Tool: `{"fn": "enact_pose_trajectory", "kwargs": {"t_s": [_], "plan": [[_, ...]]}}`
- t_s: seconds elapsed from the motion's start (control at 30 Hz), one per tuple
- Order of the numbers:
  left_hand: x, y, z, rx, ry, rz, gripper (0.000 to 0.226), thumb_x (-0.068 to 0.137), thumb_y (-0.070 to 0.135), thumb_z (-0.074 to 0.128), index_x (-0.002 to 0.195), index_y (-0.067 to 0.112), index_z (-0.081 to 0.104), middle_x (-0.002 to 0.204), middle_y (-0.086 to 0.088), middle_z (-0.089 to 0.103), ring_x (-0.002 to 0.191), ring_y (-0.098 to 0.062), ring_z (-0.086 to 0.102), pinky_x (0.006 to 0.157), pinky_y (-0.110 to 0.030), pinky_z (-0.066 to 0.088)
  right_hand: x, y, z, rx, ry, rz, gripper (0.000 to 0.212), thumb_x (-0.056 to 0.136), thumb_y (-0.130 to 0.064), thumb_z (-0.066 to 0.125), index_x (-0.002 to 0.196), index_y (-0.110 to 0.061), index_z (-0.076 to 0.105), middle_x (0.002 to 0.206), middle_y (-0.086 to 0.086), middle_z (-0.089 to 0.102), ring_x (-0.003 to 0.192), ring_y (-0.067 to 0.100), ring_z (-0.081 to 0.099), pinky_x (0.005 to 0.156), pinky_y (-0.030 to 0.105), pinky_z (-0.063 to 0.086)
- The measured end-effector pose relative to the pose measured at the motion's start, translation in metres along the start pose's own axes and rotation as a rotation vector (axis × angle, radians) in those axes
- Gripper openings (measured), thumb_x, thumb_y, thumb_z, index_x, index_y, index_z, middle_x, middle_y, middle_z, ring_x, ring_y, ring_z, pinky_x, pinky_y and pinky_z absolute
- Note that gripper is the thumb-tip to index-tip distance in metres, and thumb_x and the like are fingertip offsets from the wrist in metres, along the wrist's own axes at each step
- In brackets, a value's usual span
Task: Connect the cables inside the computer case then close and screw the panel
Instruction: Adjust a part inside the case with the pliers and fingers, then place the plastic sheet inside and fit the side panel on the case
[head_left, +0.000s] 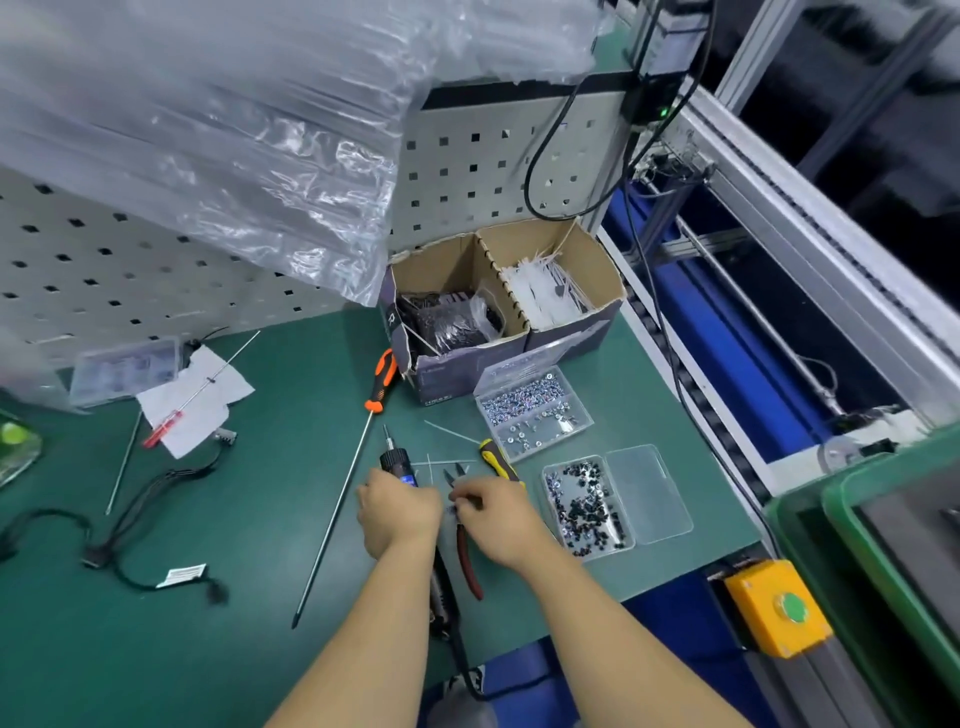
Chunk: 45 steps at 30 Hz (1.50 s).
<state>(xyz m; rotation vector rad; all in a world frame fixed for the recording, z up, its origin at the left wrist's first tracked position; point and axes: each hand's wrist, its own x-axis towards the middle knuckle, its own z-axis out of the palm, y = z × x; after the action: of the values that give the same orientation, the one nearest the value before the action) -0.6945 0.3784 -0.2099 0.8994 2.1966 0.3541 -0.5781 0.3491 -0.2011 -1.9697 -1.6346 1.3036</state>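
Green mat covers the counter (260, 649), w/ white pegboard behind and plastic wrap hanging at 11 o'clock. No computer case in view, so the cables and panel of the task cannot be placed; only a loose black cable (156, 488) lies at 9 o'clock.

Left hand (397, 512) has its grip clenched round the electric driver (396, 464), bit pointing up to 12 o'clock. Right hand (496, 517) is curled, fingertips pinching sth small just beside the pliers (465, 540); too small to tell, perhaps a screw. Screw box (587, 506) w/ dark screws sits at 3 o'clock of the hands, a second box (532, 410) w/ silver ones at 1 o'clock. Long orange screwdriver (382, 382) lies at 11 o'clock, a yellow one (496, 457) near the right hand.

Judgement: the step is probably picking a screw and setting it on the bit, prep for the panel. To do it well: keep the driver steady and upright, seat the screw head fully on the bit tip before lifting, and take one screw only, of the right type. Pliers are close, so do not knock them.
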Motion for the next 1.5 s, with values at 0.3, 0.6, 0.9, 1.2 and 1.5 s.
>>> {"fn": "enact_pose_trajectory", "kwargs": {"t_s": [0.3, 0.6, 0.9, 1.2, 1.5], "plan": [[-0.015, 0.009, -0.011, 0.118, 0.132, 0.095, 0.044, 0.085, 0.021, 0.063, 0.127, 0.011, 0.051, 0.131, -0.014, 0.048, 0.12, -0.037, 0.043, 0.097, -0.047, 0.04, -0.012, 0.0, -0.014, 0.061, 0.039, -0.006, 0.03, 0.099, -0.011, 0.053, 0.123, -0.012, 0.072, 0.118, 0.003, 0.074, 0.102, 0.013, 0.066, 0.085, 0.014, 0.046], [-0.158, 0.156, 0.069, -0.11, -0.16, 0.747, 0.011, 0.094, 0.024, 0.05, 0.097, 0.02, 0.06, 0.1, -0.001, 0.063, 0.09, -0.028, 0.057, 0.072, -0.039, 0.047, -0.099, 0.047, -0.178, 0.222, 0.527, 0.108, 0.029, 0.101, -0.018, 0.052, 0.123, -0.023, 0.07, 0.108, -0.007, 0.072, 0.09, 0.007, 0.063, 0.073, 0.015, 0.046], [-0.346, 0.235, 0.142, -0.194, -0.44, 1.093, 0.014, 0.091, 0.023, 0.049, 0.085, 0.029, 0.06, 0.079, 0.014, 0.061, 0.074, -0.006, 0.056, 0.059, -0.028, 0.045, -0.206, 0.116, -0.321, 0.356, 0.959, 0.121, 0.035, 0.099, -0.013, 0.046, 0.122, -0.027, 0.068, 0.105, -0.013, 0.069, 0.095, 0.005, 0.062, 0.075, 0.012, 0.045], [-0.173, 0.243, -0.031, -0.477, -0.024, 0.765, 0.016, 0.093, 0.021, 0.052, 0.081, 0.022, 0.062, 0.074, 0.009, 0.065, 0.074, -0.02, 0.06, 0.061, -0.031, 0.044, -0.064, -0.082, -0.265, 0.597, 0.548, -0.261, 0.038, 0.098, -0.033, 0.066, 0.129, -0.013, 0.062, 0.107, 0.0, 0.071, 0.096, 0.008, 0.068, 0.086, 0.024, 0.054], [-0.048, 0.172, -0.147, -0.793, -0.113, 0.305, 0.032, 0.103, 0.007, 0.041, 0.074, 0.015, 0.051, 0.071, -0.011, 0.052, 0.054, -0.006, 0.05, 0.037, -0.01, 0.033, 0.046, -0.301, -0.138, 0.776, 0.167, -0.222, 0.14, 0.074, -0.043, 0.088, 0.157, -0.023, -0.024, 0.169, 0.012, 0.009, 0.153, 0.029, 0.022, 0.121, 0.051, 0.029]]}}
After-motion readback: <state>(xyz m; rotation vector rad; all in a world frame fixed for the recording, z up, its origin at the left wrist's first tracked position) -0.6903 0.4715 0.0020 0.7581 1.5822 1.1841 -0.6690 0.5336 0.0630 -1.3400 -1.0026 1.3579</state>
